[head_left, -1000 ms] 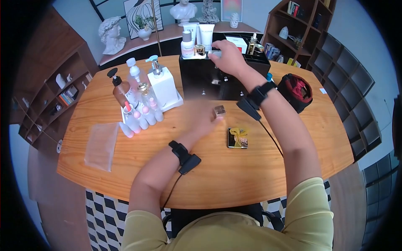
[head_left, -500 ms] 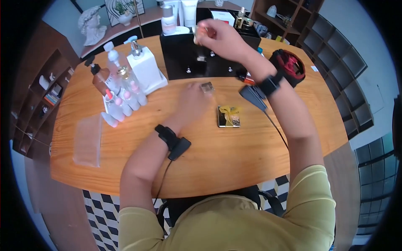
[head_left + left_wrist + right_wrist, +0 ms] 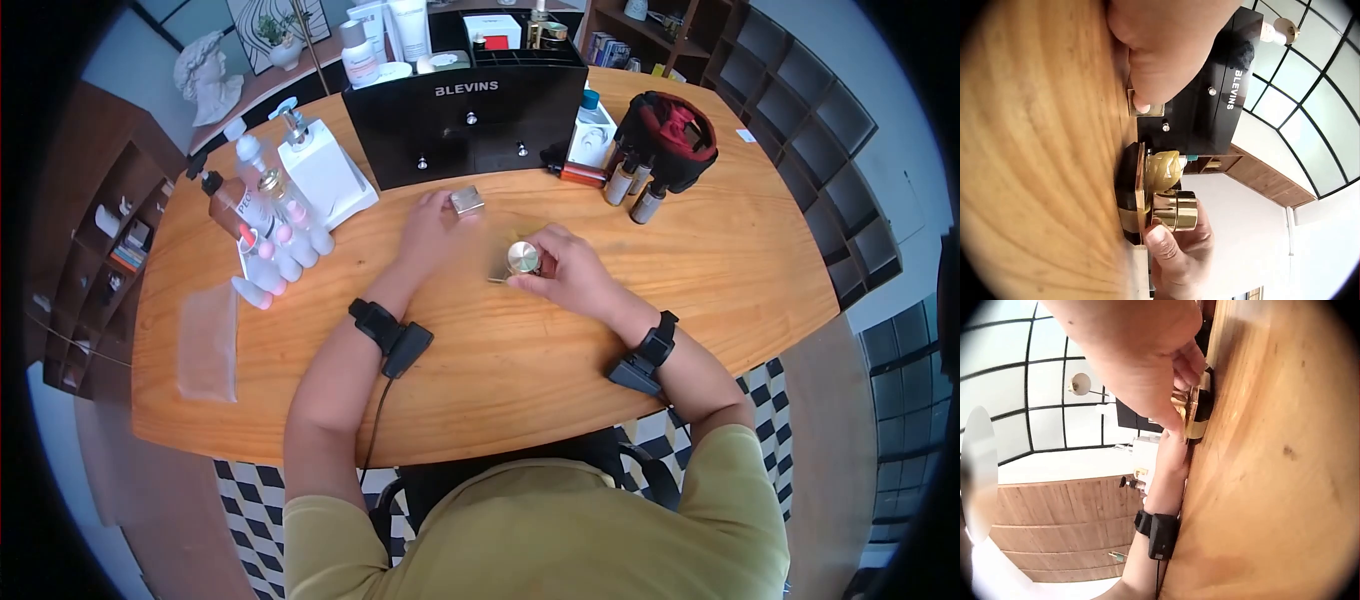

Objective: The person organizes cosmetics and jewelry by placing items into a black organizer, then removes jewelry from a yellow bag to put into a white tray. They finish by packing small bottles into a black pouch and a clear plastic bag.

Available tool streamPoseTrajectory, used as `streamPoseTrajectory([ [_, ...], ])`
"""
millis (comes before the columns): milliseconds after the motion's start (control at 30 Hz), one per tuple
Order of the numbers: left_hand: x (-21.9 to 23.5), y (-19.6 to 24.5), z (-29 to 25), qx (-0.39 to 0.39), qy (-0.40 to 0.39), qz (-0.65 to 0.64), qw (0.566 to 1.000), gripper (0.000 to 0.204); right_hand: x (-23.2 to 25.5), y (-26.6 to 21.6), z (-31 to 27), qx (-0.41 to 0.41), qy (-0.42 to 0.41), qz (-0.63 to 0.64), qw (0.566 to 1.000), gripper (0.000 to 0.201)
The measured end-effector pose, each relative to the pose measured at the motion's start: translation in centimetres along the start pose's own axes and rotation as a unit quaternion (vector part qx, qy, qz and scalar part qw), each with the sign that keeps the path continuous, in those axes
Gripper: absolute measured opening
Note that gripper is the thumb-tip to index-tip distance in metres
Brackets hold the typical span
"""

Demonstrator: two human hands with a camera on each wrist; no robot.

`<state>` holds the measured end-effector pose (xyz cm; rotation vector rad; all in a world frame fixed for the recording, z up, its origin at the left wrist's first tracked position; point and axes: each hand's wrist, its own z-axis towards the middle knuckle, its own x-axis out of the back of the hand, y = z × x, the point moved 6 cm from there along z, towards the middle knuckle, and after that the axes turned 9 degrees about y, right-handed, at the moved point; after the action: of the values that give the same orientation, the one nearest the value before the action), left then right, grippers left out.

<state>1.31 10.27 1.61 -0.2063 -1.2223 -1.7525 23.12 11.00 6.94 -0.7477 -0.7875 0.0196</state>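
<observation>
The right hand point(image 3: 575, 275) grips the jar point(image 3: 523, 257), a gold one, its thumb and fingers closed around the sides. The jar is just above the ribbon box point(image 3: 1127, 165) and its yellow bow point(image 3: 1165, 170); whether they touch cannot be told. From the head camera, hand and jar hide most of that box, which lies on the table point(image 3: 480, 400).

The left hand point(image 3: 430, 238) is bent in at the small box point(image 3: 467, 200), pinching it, with the thumb tip on its near face; part of this grip is hidden. The small box rests on the table in front of the black drawers point(image 3: 395, 140), which close off the space behind it.

Tubes and bottles crowd the top of the drawers. To the left stand a white dispenser point(image 3: 322, 170), a brown pump bottle point(image 3: 235, 203) and a cluster of little pink-tipped bottles, with a clear pouch point(image 3: 207, 345) lying flat nearer the person. To the right, brown vials point(image 3: 648, 203) stand just beside an open black-and-red bag point(image 3: 690, 170).
</observation>
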Motion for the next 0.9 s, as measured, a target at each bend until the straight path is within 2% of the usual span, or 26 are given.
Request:
streamPoseTrajectory([
  [100, 0.0, 0.1, -0.2, 0.009, -0.002, -0.02, 1.0, 0.049, 0.1, 0.2, 0.2, 0.027, 0.066, 0.003, 0.997, 0.037],
  [200, 0.0, 0.1, -0.2, 0.03, -0.001, -0.025, 0.999, 0.048, -0.8, 1.5, 0.1, 0.011, 0.074, 0.029, 0.997, 0.037],
  [300, 0.2, 0.4, -0.2, 0.035, -0.011, -0.017, 0.999, 0.049, -0.9, 1.8, 0.0, -0.034, 0.028, 0.015, 0.999, 0.042],
  [400, 0.4, 0.7, -0.2, 0.034, -0.014, -0.013, 0.999, 0.049, -0.8, 1.9, 0.0, -0.041, 0.024, 0.01, 0.999, 0.042],
  [500, 0.2, 0.3, -0.1, 0.012, -0.011, -0.001, 1.0, 0.051, -0.6, 1.7, 0.0, -0.002, 0.073, 0.049, 0.996, 0.038],
  [600, 0.1, -0.1, 0.2, -0.021, -0.003, 0.032, 0.999, 0.052, -0.6, 1.4, 0.3, 0.022, 0.072, 0.038, 0.996, 0.039],
  [667, 0.0, 0.1, 0.1, -0.032, 0.006, 0.066, 0.997, 0.054, -0.4, 1.0, 1.8, 0.035, 0.034, 0.015, 0.999, 0.035],
  [700, 0.4, 1.1, 0.0, -0.064, 0.003, 0.059, 0.996, 0.055, -0.2, 0.4, 2.8, 0.04, 0.013, 0.002, 0.999, 0.034],
  [800, 1.3, 2.7, 0.1, 0.008, -0.034, 0.046, 0.998, 0.053, 1.2, -1.9, 9.2, -0.026, 0.02, 0.023, 0.999, 0.029],
  [867, 0.9, 2.2, 0.3, 0.02, -0.051, 0.072, 0.996, 0.052, 1.8, -3.9, 14.4, 0.018, 0.018, 0.001, 1.0, 0.031],
  [900, 0.7, 1.9, 0.3, 0.026, -0.06, 0.086, 0.994, 0.051, 2.0, -5.1, 16.8, 0.05, 0.044, -0.026, 0.997, 0.033],
])
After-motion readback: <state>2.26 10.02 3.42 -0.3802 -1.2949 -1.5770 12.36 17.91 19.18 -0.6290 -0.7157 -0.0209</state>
